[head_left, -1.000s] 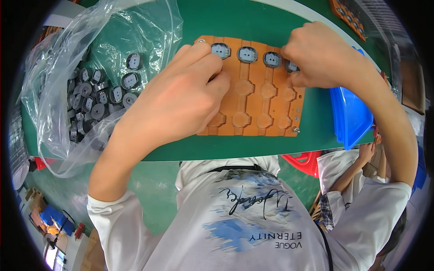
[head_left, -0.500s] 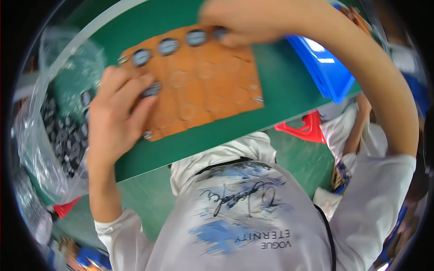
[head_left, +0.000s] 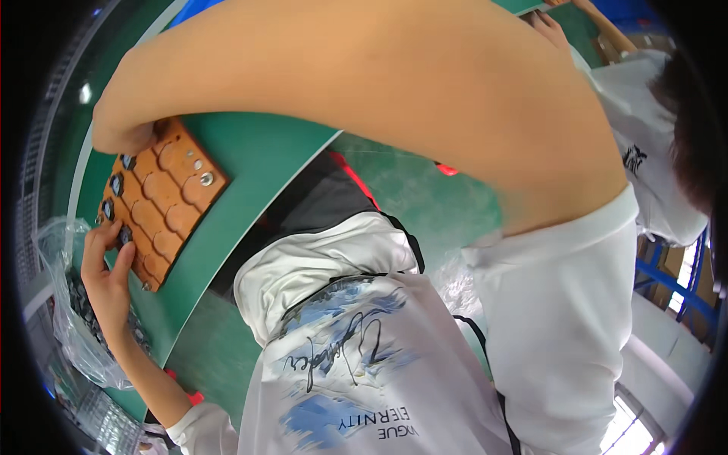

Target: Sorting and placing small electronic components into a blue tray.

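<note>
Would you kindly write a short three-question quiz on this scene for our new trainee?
1. Multiple choice: what colour is the board with the dark round parts on it?
a) white
b) orange
c) blue
2. True or false: the clear plastic bag lies nearer the left hand than the right hand.
3. Short answer: which of the two hands has its thumb in plain view?

Key:
1. b
2. True
3. The left hand
</note>
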A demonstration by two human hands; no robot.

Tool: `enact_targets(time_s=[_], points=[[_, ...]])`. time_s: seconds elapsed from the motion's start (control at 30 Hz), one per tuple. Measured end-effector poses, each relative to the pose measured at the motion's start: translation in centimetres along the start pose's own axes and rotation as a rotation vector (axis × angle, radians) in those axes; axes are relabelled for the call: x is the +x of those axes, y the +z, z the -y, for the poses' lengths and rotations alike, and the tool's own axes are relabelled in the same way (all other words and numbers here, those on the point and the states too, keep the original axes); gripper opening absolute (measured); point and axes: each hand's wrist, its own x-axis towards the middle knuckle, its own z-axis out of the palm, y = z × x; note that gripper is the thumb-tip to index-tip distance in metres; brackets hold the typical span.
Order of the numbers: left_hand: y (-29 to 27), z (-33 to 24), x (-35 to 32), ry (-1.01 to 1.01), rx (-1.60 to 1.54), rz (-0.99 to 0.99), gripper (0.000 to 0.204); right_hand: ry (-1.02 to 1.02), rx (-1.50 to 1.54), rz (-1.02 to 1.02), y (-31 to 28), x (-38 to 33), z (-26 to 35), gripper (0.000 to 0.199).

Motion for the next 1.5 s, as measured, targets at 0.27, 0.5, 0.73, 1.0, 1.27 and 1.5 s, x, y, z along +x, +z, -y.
enact_targets(time_s=[0.27, 0.5, 0.73, 1.0, 1.27, 1.5], points=[[0.0, -0.7, -0.4, -0.034, 0.032, 0.019, 0.03, -0.093, 0.077, -0.051, 0.3, -1.1, -1.3, 0.03], [0.0, -1.8, 0.2, 0.053, 0.125, 0.004, 0.028, -0.137, 0.038, -0.087, 1.3, 0.0, -0.8, 0.031], [0.2, -0.9, -0.5, -0.002, 0.084, -0.005, 0.029, -0.16, -0.066, -0.112, 1.4, 0.4, -1.0, 0.032], [-0.5, -1.0, 0.2, -0.04, 0.079, 0.003, 0.03, -0.122, -0.013, -0.154, 2.6, 1.9, -2.5, 0.023], [0.5, -2.2, 0.6, 0.11, 0.048, -0.034, 0.031, -0.174, 0.03, -0.231, 3.4, 0.3, -3.0, 0.02], [0.7, -1.8, -0.9, 0.165, 0.052, -0.124, 0.032, -0.114, 0.103, -0.315, 4.5, -1.2, -1.9, 0.019]])
